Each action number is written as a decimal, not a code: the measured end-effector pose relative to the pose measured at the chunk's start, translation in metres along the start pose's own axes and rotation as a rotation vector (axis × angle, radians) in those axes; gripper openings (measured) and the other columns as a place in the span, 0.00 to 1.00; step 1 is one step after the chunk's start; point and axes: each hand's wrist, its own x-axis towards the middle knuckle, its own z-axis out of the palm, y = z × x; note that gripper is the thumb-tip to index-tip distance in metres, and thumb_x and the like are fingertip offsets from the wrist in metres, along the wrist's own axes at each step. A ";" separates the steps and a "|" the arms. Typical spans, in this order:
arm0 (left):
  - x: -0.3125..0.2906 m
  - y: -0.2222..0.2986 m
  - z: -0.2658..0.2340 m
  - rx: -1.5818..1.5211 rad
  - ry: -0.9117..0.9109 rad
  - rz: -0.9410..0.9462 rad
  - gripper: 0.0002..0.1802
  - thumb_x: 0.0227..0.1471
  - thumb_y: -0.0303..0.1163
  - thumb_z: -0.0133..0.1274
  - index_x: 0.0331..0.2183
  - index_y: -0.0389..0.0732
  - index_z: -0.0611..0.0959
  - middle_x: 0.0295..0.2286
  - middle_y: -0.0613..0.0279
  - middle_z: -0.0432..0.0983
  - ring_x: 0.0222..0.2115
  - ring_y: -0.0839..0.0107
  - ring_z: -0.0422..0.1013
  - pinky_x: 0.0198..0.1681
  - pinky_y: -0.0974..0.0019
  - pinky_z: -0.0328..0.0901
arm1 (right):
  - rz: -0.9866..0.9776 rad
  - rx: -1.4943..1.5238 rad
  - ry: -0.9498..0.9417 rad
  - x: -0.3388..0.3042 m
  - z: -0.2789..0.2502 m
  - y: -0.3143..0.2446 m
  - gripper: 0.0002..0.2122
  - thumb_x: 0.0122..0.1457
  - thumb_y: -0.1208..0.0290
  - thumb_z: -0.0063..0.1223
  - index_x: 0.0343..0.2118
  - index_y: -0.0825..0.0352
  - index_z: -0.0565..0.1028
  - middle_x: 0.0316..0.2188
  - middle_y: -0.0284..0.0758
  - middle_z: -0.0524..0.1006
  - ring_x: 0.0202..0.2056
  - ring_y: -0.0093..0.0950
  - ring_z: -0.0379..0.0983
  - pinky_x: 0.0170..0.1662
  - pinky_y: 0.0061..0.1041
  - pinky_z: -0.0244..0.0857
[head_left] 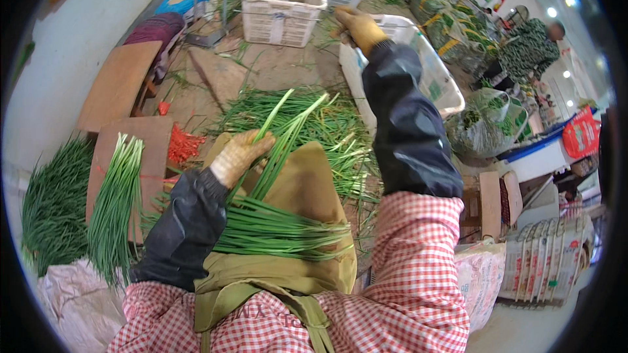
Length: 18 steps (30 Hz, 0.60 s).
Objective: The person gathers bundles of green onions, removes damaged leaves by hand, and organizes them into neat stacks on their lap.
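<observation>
My left hand [243, 155], in a pale glove, is closed round a few long green chives [288, 132], their pale ends pointing up and away from me. Across my olive apron [320, 186] lies a larger bunch of chives [281, 227], pale ends to the right. My right arm stretches far forward. The yellowish-gloved right hand [361, 27] is above the near-left rim of a white plastic crate [451, 101]; its fingers look bent, but what is between them cannot be made out. Loose chives [327, 121] are heaped on the floor ahead of my knees.
On a brown board [104, 157] at left rests a neat chive bunch [118, 196], beside a darker green pile [55, 202]. Red ties [183, 145] lie nearby. Another white crate [284, 23] stands ahead. Stacked crates [546, 258], filled bags [487, 121] and another person [533, 49] are at right.
</observation>
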 end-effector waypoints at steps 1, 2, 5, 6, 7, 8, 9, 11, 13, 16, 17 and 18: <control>0.005 0.003 0.008 -0.039 -0.020 0.008 0.11 0.55 0.40 0.51 0.33 0.42 0.77 0.22 0.73 0.71 0.20 0.85 0.64 0.24 0.77 0.62 | -0.237 -0.510 -0.072 -0.009 -0.027 0.026 0.15 0.63 0.67 0.34 0.49 0.62 0.69 0.21 0.30 0.75 0.14 0.15 0.64 0.16 0.18 0.58; 0.007 0.005 0.006 -0.072 -0.016 0.014 0.11 0.55 0.40 0.51 0.33 0.42 0.77 0.22 0.73 0.71 0.20 0.85 0.64 0.24 0.78 0.62 | -0.335 -0.523 -0.132 -0.026 -0.025 0.043 0.20 0.63 0.54 0.35 0.48 0.63 0.71 0.19 0.29 0.74 0.13 0.15 0.63 0.16 0.16 0.55; 0.011 0.000 0.001 -0.012 -0.027 0.009 0.12 0.55 0.40 0.51 0.35 0.41 0.76 0.25 0.67 0.74 0.21 0.83 0.65 0.23 0.76 0.62 | 0.285 0.252 -0.324 -0.107 0.019 0.047 0.36 0.57 0.35 0.28 0.44 0.67 0.73 0.16 0.27 0.73 0.11 0.15 0.58 0.15 0.13 0.49; 0.013 -0.002 0.004 0.040 -0.051 0.001 0.13 0.55 0.39 0.50 0.36 0.40 0.76 0.26 0.64 0.76 0.21 0.81 0.65 0.22 0.76 0.61 | 0.327 0.445 -0.491 -0.126 0.022 0.054 0.32 0.58 0.36 0.31 0.47 0.63 0.72 0.18 0.27 0.72 0.15 0.15 0.59 0.20 0.13 0.54; 0.016 -0.001 0.010 -0.049 -0.155 0.016 0.13 0.55 0.38 0.51 0.37 0.39 0.75 0.28 0.61 0.77 0.21 0.81 0.66 0.22 0.76 0.61 | 0.276 0.438 -0.446 -0.145 0.028 0.063 0.31 0.58 0.37 0.33 0.46 0.63 0.72 0.18 0.26 0.72 0.15 0.14 0.59 0.19 0.13 0.53; 0.012 -0.003 0.020 -0.123 -0.181 -0.036 0.12 0.55 0.37 0.50 0.37 0.39 0.75 0.29 0.59 0.77 0.22 0.79 0.68 0.24 0.75 0.63 | 0.227 0.431 -0.399 -0.166 0.037 0.071 0.30 0.58 0.38 0.35 0.46 0.62 0.73 0.19 0.25 0.72 0.14 0.13 0.58 0.19 0.12 0.52; 0.009 -0.004 0.024 -0.129 -0.183 -0.043 0.12 0.56 0.37 0.49 0.37 0.39 0.75 0.28 0.58 0.77 0.23 0.77 0.70 0.25 0.74 0.65 | 0.185 0.344 -0.375 -0.182 0.043 0.065 0.23 0.58 0.45 0.43 0.44 0.61 0.74 0.18 0.25 0.72 0.14 0.12 0.58 0.18 0.12 0.50; 0.009 -0.005 0.035 -0.137 -0.212 -0.035 0.12 0.56 0.37 0.49 0.37 0.39 0.75 0.28 0.57 0.77 0.25 0.74 0.72 0.26 0.72 0.66 | 0.236 0.395 -0.153 -0.205 0.054 0.065 0.14 0.57 0.58 0.52 0.34 0.65 0.75 0.17 0.27 0.73 0.14 0.13 0.59 0.17 0.12 0.52; 0.011 -0.012 0.037 -0.123 -0.215 -0.025 0.12 0.56 0.38 0.49 0.37 0.39 0.75 0.28 0.57 0.77 0.26 0.72 0.73 0.27 0.71 0.68 | 0.192 0.395 -0.021 -0.220 0.060 0.058 0.12 0.57 0.61 0.54 0.26 0.65 0.72 0.17 0.30 0.75 0.14 0.15 0.59 0.17 0.12 0.52; 0.015 -0.018 0.036 -0.039 -0.238 0.029 0.13 0.55 0.39 0.51 0.37 0.39 0.75 0.28 0.57 0.77 0.27 0.70 0.74 0.27 0.70 0.68 | 0.203 0.340 -0.003 -0.235 0.052 0.055 0.10 0.58 0.65 0.51 0.29 0.68 0.74 0.17 0.31 0.74 0.13 0.16 0.61 0.17 0.14 0.56; 0.013 -0.022 0.035 -0.070 -0.260 0.018 0.14 0.55 0.39 0.51 0.37 0.39 0.75 0.28 0.57 0.77 0.27 0.69 0.74 0.27 0.70 0.68 | 0.139 0.264 -0.003 -0.241 0.050 0.055 0.10 0.58 0.66 0.49 0.29 0.68 0.75 0.16 0.31 0.74 0.13 0.16 0.62 0.18 0.14 0.57; 0.009 -0.022 0.037 -0.102 -0.285 0.022 0.14 0.55 0.40 0.51 0.37 0.39 0.75 0.28 0.57 0.77 0.27 0.69 0.74 0.27 0.70 0.69 | 0.164 0.186 -0.005 -0.243 0.047 0.050 0.10 0.58 0.66 0.49 0.27 0.67 0.76 0.16 0.30 0.73 0.14 0.16 0.62 0.18 0.15 0.57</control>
